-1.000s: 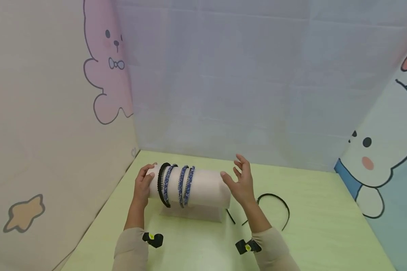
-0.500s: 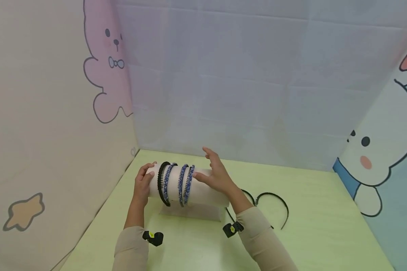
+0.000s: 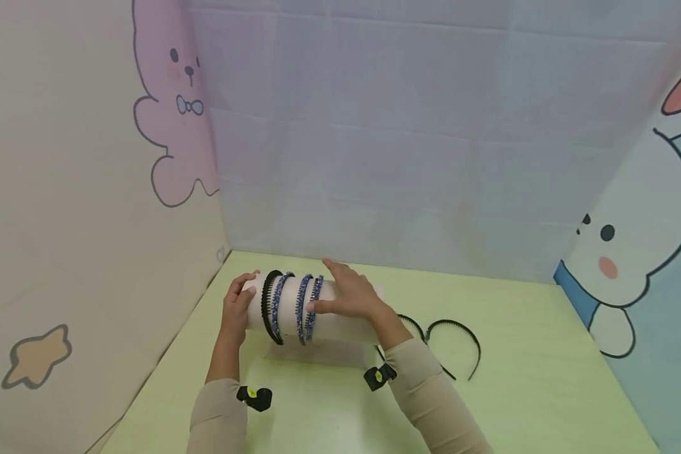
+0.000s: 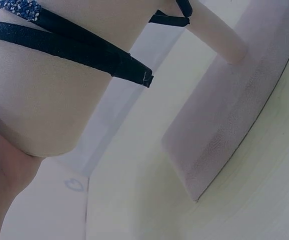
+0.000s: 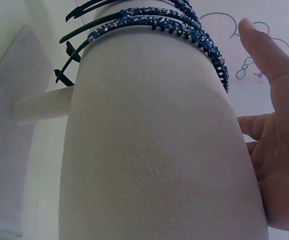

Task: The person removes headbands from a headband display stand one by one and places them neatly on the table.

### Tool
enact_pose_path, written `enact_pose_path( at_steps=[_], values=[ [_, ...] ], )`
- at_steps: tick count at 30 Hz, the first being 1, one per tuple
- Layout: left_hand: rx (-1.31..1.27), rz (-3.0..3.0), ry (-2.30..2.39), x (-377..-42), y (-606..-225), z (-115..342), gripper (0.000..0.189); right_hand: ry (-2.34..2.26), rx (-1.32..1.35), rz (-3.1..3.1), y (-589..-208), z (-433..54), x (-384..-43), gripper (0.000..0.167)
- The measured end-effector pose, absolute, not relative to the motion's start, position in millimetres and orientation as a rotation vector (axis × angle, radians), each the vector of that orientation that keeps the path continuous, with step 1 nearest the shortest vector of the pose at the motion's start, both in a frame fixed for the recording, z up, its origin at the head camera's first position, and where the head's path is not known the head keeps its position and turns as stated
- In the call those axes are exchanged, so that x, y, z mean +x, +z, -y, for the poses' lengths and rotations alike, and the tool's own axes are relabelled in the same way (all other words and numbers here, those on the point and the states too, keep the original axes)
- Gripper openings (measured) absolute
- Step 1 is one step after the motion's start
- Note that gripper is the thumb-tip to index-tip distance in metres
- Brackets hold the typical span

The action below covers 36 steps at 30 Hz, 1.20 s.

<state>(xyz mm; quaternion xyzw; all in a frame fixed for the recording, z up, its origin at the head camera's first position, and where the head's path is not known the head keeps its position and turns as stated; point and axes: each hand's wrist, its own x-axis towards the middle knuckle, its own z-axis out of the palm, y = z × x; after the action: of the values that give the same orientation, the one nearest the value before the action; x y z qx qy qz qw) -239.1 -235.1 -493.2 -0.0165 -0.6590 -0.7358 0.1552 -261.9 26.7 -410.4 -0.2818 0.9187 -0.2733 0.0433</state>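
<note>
A pale cylindrical headband display stand point(image 3: 291, 309) lies crosswise on the table, raised on a flat base point(image 4: 224, 115) by a short post. A black toothed headband point(image 3: 268, 309) and several blue glittery headbands point(image 5: 134, 21) sit round its left half. My left hand point(image 3: 237, 309) grips the cylinder's left end, thumb in front and fingers behind. Over the right half reaches my right hand point(image 3: 352, 295), fingers extended, the thumb tip right at the rightmost blue headband. In the right wrist view that hand point(image 5: 284, 155) lies along the cylinder's side, its thumb pointing toward the headbands.
Right of the stand, black headbands point(image 3: 479, 350) lie on the pale green table point(image 3: 545, 378), partly behind the right forearm. Printed cloth walls point(image 3: 346, 157) enclose the table at the back and both sides. Each sleeve carries a small black wrist camera point(image 3: 255, 398).
My right hand has moved left from beyond the cylinder's right end to the rightmost blue headband. That headband leans slightly further left at the bottom. My left hand keeps its grip.
</note>
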Motion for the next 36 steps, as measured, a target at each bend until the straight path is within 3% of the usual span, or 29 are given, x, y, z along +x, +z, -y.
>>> enact_pose_path(
  at_steps=[36],
  values=[
    [-0.039,1.851,-2.116,-244,-500,237,0.026,-0.21,-0.885,-2.971,-413,-12,-262,0.113]
  ],
)
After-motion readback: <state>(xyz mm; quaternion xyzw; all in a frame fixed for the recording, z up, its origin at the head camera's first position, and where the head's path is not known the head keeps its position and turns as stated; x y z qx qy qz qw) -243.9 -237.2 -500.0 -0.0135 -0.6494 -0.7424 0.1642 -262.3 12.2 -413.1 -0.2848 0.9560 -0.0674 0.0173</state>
